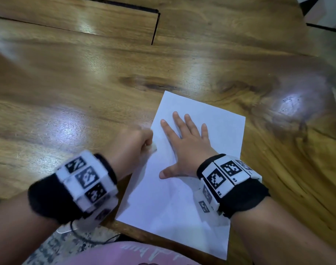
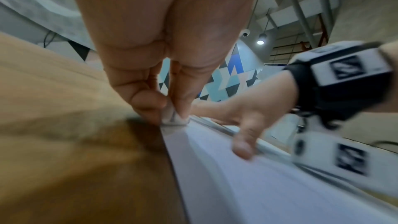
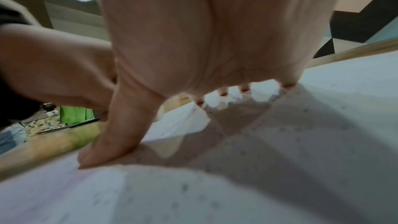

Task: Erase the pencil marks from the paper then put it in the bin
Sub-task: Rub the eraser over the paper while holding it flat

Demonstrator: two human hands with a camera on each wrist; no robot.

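Observation:
A white sheet of paper [image 1: 184, 203] lies on the wooden table [image 1: 86, 83], tilted, its near edge hanging slightly over the table's front. My right hand [image 1: 184, 142] lies flat on the sheet with fingers spread, pressing it down; the same hand [image 3: 193, 105] shows its fingertips and thumb on the paper [image 3: 258, 168]. My left hand [image 1: 138, 142] pinches a small white eraser [image 1: 152, 148] at the sheet's left edge. In the left wrist view the eraser [image 2: 174, 119] sits between thumb and fingers, touching the paper [image 2: 237, 176]. Faint grey marks show near my right thumb.
A dark seam and joint [image 1: 155, 27] run across the far part of the table. The table's right edge [image 1: 335, 104] is close to the paper. A patterned floor [image 1: 54, 243] and pink clothing [image 1: 125, 253] show below the front edge.

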